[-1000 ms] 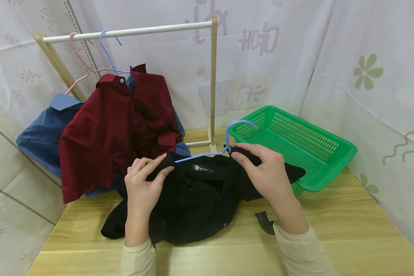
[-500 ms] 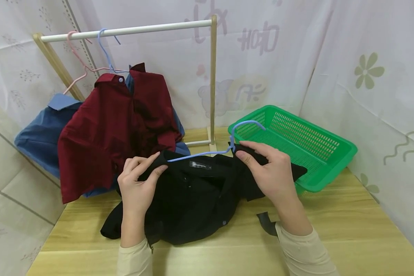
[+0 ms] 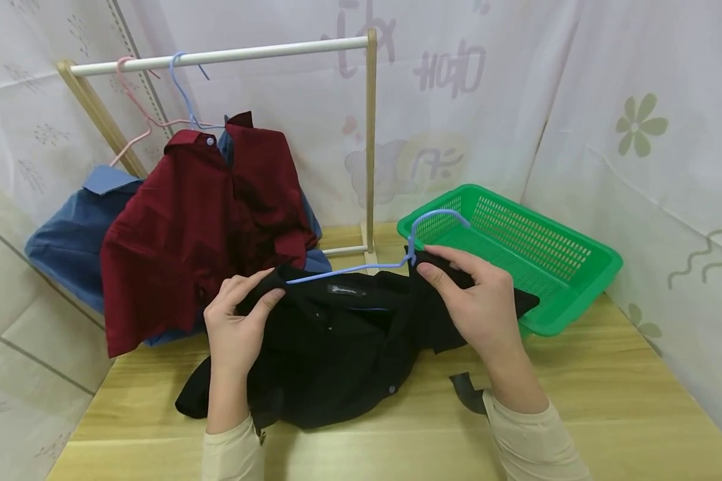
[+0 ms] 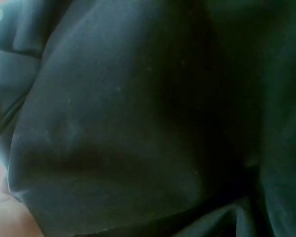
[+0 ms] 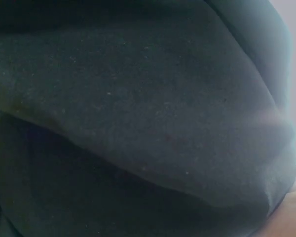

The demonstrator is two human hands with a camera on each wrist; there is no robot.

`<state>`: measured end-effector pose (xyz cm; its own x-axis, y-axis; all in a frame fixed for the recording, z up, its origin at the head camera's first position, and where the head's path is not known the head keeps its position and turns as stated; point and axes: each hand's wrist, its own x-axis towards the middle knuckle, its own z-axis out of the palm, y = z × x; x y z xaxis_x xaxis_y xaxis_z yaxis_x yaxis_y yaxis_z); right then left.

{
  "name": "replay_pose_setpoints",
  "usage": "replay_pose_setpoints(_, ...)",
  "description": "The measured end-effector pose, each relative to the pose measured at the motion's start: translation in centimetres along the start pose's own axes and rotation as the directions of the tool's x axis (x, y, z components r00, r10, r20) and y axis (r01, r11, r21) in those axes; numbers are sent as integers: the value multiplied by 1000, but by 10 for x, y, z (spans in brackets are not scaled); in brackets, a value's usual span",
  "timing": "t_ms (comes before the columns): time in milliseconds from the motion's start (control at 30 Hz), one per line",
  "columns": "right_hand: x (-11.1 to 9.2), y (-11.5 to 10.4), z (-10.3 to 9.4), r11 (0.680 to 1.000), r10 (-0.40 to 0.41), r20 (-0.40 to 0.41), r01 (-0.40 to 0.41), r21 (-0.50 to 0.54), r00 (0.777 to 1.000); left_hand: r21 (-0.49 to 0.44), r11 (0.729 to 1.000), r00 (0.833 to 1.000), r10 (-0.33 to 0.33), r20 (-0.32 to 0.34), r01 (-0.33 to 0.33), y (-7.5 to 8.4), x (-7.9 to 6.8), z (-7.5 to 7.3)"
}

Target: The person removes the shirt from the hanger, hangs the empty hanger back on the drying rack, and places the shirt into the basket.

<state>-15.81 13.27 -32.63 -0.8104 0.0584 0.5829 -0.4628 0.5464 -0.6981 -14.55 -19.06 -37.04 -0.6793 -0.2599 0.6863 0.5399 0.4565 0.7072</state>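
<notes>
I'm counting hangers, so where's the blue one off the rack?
In the head view, the blue hanger is near the centre, partly tucked into the black shirt, between the left hand and right hand; its hook, at right, shows against the green basket.

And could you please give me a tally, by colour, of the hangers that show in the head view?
Pink hanger: 1, hooked on the rack
Blue hangers: 2, one on the rack, one at the neck of the black garment
Total: 3
</notes>
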Motion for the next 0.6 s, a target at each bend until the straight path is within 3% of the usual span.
replay_pose_setpoints(300,2,0,-2,1000,25,34,-25,-16,999,-141,977,987,-161,23,162,1,-1,-5)
replay_pose_setpoints(433,3,-1,-7,996,73,117,-65,-64,991,-164,967,980,-194,31,197,2,-1,-7)
replay_pose_setpoints(600,7,-2,-12,990,116,195,-98,-102,974,-264,938,973,-229,13,224,5,2,-7)
